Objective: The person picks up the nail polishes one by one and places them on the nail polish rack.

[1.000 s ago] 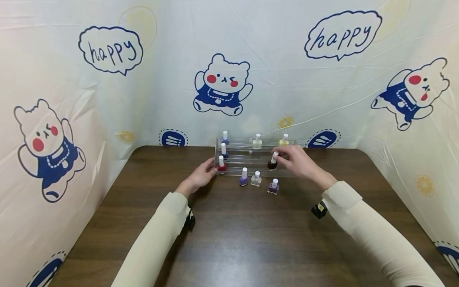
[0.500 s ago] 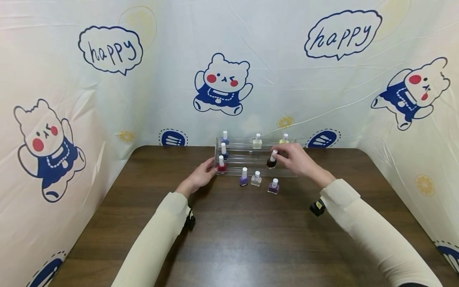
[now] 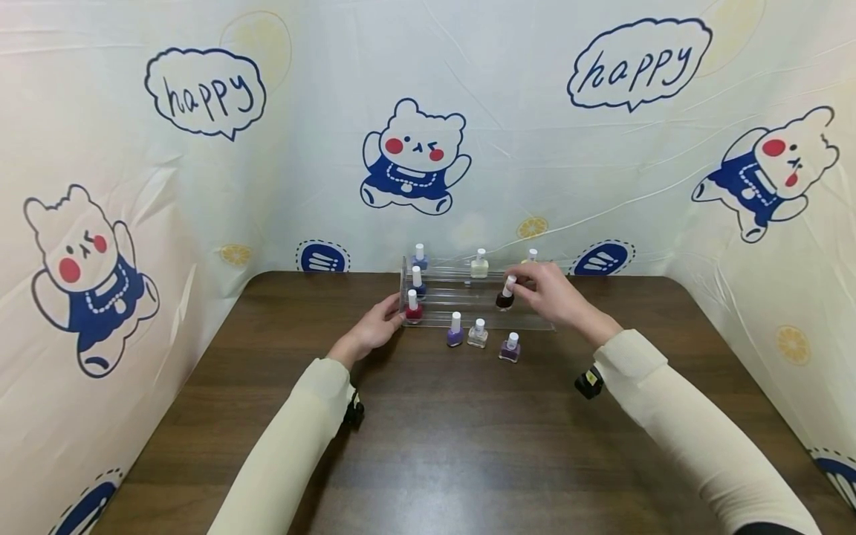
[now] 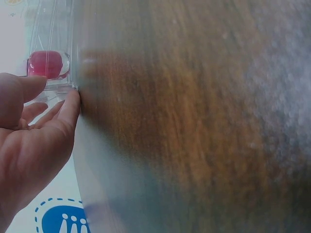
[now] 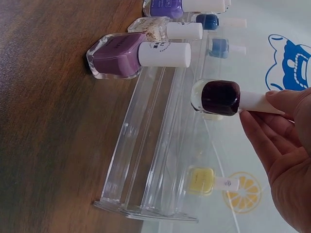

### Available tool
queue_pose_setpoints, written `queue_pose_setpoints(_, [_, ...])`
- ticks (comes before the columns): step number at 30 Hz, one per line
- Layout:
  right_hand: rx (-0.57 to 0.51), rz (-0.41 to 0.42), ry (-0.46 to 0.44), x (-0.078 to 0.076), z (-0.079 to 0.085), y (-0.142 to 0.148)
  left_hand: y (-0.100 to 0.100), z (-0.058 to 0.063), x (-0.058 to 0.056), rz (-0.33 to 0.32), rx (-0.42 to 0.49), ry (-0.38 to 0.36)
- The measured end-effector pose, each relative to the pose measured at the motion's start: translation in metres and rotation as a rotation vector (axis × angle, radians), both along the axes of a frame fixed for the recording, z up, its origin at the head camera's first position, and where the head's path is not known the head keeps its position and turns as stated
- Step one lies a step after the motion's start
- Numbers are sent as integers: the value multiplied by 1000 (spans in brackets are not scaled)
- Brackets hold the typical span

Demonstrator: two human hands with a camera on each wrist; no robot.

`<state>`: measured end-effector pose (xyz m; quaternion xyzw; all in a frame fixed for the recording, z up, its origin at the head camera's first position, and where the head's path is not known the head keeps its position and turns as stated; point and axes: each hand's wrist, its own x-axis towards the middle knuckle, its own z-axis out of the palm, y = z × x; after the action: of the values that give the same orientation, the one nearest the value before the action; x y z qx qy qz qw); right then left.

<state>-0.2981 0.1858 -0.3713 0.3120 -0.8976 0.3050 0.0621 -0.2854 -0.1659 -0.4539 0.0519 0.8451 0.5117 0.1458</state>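
My right hand (image 3: 548,293) pinches the white cap of a nail polish bottle (image 5: 220,97), very dark red, between thumb and fingers. The bottle is tilted over the middle tiers of a clear tiered display rack (image 3: 455,321). At the rack's left end, my left hand (image 3: 376,325) grips the corner, thumb above and fingers below in the left wrist view. Beside that thumb a red polish (image 4: 44,64) stands on the lowest tier. Two blue polishes (image 3: 418,285) (image 3: 420,258) sit behind it. A pale polish (image 3: 479,266) and a yellow polish (image 5: 201,180) occupy the top tier.
On the brown table (image 3: 428,438), in front of the rack, stand a violet polish (image 3: 455,334), a clear glittery polish (image 3: 478,336) and a dark purple polish (image 3: 510,349). A patterned curtain (image 3: 321,171) rises behind the table and along both sides.
My right hand has shifted slightly left and back, raising the dark polish a little over the rack. The left hand stays at the rack's end.
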Motion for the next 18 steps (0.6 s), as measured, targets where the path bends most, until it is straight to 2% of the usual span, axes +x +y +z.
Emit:
queue_pose_setpoints(7, [-15,0,-25,-3,-1,-2,0,-1,-1,-1,-10,-9])
queue_pose_setpoints(18, [1,-8,-14,-7,1,-5,1,1,0,0,4,-3])
